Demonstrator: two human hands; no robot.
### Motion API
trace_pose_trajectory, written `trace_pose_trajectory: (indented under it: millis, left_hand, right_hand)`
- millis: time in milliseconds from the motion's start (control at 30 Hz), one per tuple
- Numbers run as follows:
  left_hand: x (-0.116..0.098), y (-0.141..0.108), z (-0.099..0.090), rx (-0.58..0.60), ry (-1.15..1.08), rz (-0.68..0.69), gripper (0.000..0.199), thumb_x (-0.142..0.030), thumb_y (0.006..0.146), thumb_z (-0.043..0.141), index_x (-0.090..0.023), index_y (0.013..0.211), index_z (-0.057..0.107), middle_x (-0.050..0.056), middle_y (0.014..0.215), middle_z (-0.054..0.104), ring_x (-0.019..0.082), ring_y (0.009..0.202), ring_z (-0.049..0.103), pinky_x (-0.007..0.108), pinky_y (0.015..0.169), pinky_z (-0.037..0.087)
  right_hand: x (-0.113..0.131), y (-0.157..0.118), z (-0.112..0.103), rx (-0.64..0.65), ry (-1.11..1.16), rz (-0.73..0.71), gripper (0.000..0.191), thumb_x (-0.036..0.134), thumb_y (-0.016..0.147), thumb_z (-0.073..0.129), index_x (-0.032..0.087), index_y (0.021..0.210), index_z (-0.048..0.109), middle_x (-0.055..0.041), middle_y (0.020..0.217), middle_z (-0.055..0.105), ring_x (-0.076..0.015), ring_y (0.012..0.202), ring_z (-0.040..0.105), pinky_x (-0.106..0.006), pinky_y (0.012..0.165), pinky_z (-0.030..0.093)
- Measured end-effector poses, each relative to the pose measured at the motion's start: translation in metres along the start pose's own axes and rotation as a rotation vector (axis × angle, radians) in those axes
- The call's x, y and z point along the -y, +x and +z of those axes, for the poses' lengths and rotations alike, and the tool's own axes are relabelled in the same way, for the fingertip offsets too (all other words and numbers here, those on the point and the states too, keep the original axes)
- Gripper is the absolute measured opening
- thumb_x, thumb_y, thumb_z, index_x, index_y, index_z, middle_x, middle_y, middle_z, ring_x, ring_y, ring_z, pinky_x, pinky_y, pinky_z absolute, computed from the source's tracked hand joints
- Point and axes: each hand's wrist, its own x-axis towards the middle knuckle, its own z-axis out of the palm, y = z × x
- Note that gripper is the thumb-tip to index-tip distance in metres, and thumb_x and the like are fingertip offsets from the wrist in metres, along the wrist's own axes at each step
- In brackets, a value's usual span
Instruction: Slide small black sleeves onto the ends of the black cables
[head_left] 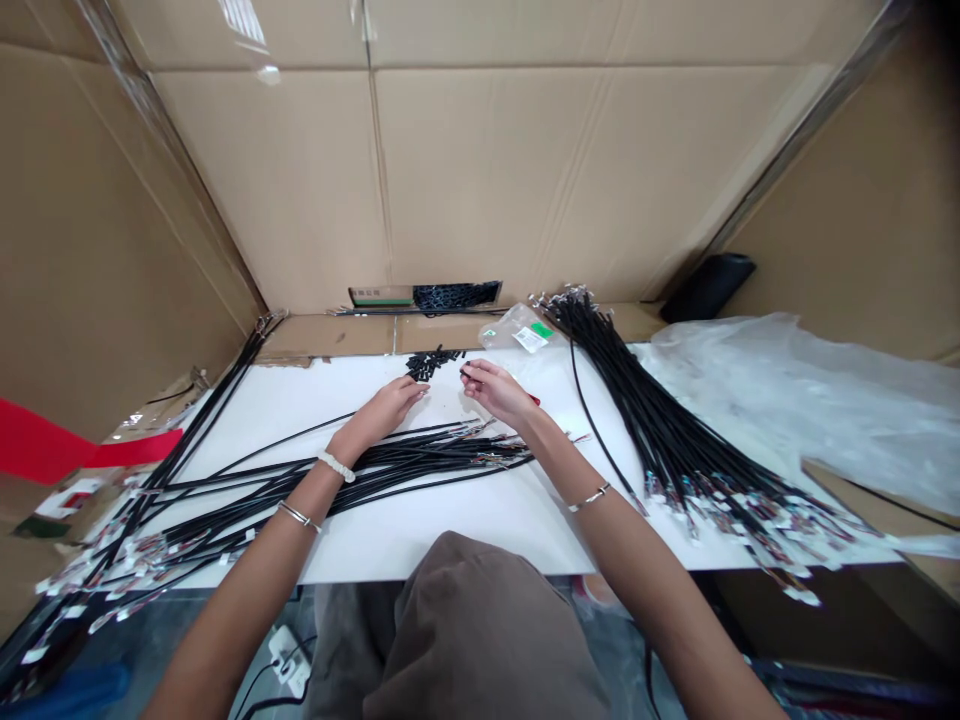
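In the head view, with the clock face centred on the person's lap, a pile of small black pieces (424, 366) lay on the white tabletop (480, 540) just short of twelve o'clock. The right hand (491, 388), close to twelve, was pinched narrow on one small black piece (465, 371) between thumb and fingertips. The left hand (394, 405), nearer eleven, had its fingers drawn together just beside the pile; whether it held anything could not be told.

The pieces looked short and tube-like, probably very light and hard to crush, though their material was too small to make out. They seemed likely to roll or slip, so a gentle pinch across the middle would have suited them best, leaving the ends free.

Black cables (285, 490) lay between ten and eleven o'clock, partly under the left forearm, and a thicker cable bundle (637, 400) fanned out between one and two. Their sheaths looked bendable; the thin end wires seemed the fragile part, making the sheath the safer hold.
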Motion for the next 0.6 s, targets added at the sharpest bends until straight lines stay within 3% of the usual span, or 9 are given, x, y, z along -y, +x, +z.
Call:
trace_pose_trajectory:
  millis: [400,600]
  left_hand:
    - [-0.006,-0.005,0.004,-0.122,-0.02,0.034,0.024,-0.015,0.096,0.043,-0.015,0.105,0.066,0.009,0.094,0.066,0.017,0.088,0.064,0.03,0.082,0.051]
    - [-0.02,-0.008,0.003,-0.116,0.042,0.031,0.025,-0.022,0.099,0.041,-0.015,0.1,0.065,0.008,0.088,0.064,0.018,0.084,0.061,0.03,0.077,0.05]
  right_hand:
    - [-0.003,-0.006,0.008,0.102,0.233,0.258,0.007,0.009,0.079,0.066,0.013,0.081,0.06,-0.0007,0.071,0.059,-0.0046,0.059,0.05,-0.014,0.056,0.044]
    - [-0.003,-0.011,0.016,0.118,0.129,0.324,0.005,0.018,0.081,0.062,0.013,0.079,0.061,0.002,0.064,0.051,-0.0048,0.052,0.042,-0.017,0.05,0.038]
